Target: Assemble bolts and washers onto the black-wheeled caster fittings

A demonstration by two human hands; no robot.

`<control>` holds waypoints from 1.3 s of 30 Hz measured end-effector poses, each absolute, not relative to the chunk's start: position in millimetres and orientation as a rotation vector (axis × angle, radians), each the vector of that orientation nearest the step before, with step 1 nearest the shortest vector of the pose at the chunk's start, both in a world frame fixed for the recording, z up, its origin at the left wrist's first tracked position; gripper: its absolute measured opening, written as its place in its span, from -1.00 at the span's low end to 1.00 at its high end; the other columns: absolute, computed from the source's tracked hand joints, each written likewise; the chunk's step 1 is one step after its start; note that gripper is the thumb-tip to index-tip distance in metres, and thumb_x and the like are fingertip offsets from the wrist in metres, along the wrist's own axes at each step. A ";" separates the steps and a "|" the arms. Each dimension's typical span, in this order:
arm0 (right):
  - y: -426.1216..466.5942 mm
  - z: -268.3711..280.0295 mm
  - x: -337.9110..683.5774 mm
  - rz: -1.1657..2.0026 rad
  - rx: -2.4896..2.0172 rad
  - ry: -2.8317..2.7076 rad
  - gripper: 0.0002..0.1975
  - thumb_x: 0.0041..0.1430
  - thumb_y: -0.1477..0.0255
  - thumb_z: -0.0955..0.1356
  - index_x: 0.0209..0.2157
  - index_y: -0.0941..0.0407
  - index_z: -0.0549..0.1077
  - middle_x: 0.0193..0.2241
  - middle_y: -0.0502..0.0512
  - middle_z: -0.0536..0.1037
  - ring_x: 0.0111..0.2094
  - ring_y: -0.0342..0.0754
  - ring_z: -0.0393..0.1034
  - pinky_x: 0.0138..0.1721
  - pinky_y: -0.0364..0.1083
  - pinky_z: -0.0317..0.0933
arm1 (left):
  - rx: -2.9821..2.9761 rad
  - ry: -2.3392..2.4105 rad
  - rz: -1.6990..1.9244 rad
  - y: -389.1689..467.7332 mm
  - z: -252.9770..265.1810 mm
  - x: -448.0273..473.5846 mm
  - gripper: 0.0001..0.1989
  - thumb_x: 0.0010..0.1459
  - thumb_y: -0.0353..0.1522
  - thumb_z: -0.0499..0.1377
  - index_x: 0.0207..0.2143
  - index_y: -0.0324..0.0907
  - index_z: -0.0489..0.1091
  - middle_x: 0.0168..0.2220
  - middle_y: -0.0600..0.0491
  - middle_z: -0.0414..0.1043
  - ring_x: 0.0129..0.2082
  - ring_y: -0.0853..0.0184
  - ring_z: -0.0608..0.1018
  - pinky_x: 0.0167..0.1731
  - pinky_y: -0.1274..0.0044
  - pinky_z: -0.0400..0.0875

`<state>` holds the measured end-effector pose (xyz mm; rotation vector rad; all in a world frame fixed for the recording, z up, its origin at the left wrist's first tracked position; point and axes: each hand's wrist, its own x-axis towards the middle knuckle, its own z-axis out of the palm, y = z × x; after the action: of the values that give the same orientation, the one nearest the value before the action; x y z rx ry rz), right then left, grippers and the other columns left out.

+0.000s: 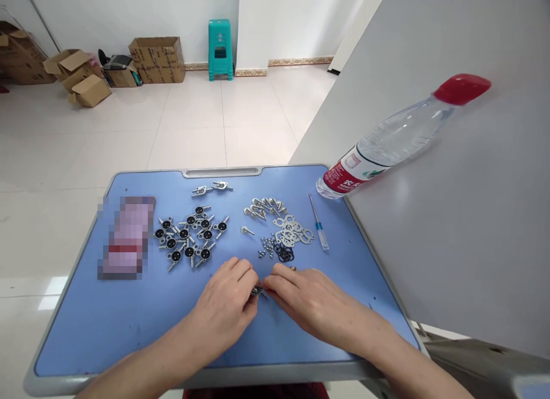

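Near the table's front, my left hand (227, 296) is closed around a small metal fitting (256, 290), most of it hidden by the fingers. My right hand (311, 298) meets it from the other side, fingertips pinched together at the fitting's edge; what they grip is hidden. Just beyond lie black rubber rings (284, 252), tiny screws (267, 246) and flat metal plates (292, 233). Several round-headed metal levers (270, 207) are heaped behind these, with a single lever (246, 230) apart. To the left spread several metal fittings with black centres (184, 233).
Two fittings with plates on top (220, 186) lie at the back of the blue table (172, 324). A screwdriver (318, 224) and a tall water bottle (382, 141) are at the right, beside a grey panel (451, 215). A blurred purple object (126, 235) lies left.
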<state>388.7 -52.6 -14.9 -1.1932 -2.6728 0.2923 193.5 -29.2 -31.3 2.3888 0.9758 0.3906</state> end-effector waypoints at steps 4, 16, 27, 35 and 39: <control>-53.3 -19.6 386.7 0.263 -1.166 -2.687 -0.74 0.39 0.57 0.09 -0.23 0.16 0.37 -0.46 0.01 0.33 -0.61 -0.12 0.06 -0.59 -0.09 -0.19 | 2.324 0.996 0.400 -27.8 -29.9 193.5 -0.80 0.03 -0.64 0.06 -0.43 -0.18 0.21 -0.35 0.09 0.32 -0.32 0.30 0.34 -0.29 0.44 0.30; -57.6 -9.4 376.9 0.111 -1.097 -2.802 -0.59 0.33 0.67 0.01 -0.38 0.16 0.37 -0.51 0.04 0.33 -0.62 -0.10 0.11 -0.60 -0.07 -0.09 | 2.318 0.998 0.445 -28.1 -32.6 192.1 -0.77 -0.04 -0.66 0.03 -0.44 -0.16 0.17 -0.39 0.12 0.28 -0.34 0.33 0.34 -0.23 0.45 0.28; -50.9 -4.8 391.2 0.248 -1.113 -2.637 -0.67 0.35 0.59 0.09 -0.20 0.17 0.45 -0.53 0.01 0.32 -0.60 -0.16 0.12 -0.60 -0.11 -0.13 | 2.324 0.988 0.445 -27.2 -28.5 192.5 -0.79 0.01 -0.64 0.04 -0.42 -0.17 0.21 -0.38 0.11 0.28 -0.32 0.33 0.35 -0.23 0.45 0.29; -54.4 -2.8 389.7 0.397 -1.108 -2.713 -0.66 0.34 0.58 0.10 -0.26 0.15 0.47 -0.56 0.00 0.33 -0.64 -0.15 0.06 -0.61 -0.10 -0.17 | 2.315 0.987 0.453 -27.4 -29.0 192.5 -0.80 0.03 -0.63 0.04 -0.40 -0.17 0.24 -0.36 0.10 0.32 -0.30 0.32 0.36 -0.23 0.46 0.30; -51.5 2.3 394.4 0.756 -1.189 -2.479 -0.76 0.33 0.51 0.14 -0.12 0.13 0.39 -0.41 0.07 0.44 -0.47 -0.11 0.30 -0.47 -0.12 0.14 | 2.340 0.990 0.433 -26.7 -27.9 192.2 -0.81 0.03 -0.63 0.06 -0.39 -0.17 0.24 -0.36 0.11 0.32 -0.31 0.31 0.38 -0.21 0.44 0.31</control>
<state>394.4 -51.5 2.3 -1.1888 -2.4792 0.7556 192.2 -26.7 -27.9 2.3402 0.9897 0.4333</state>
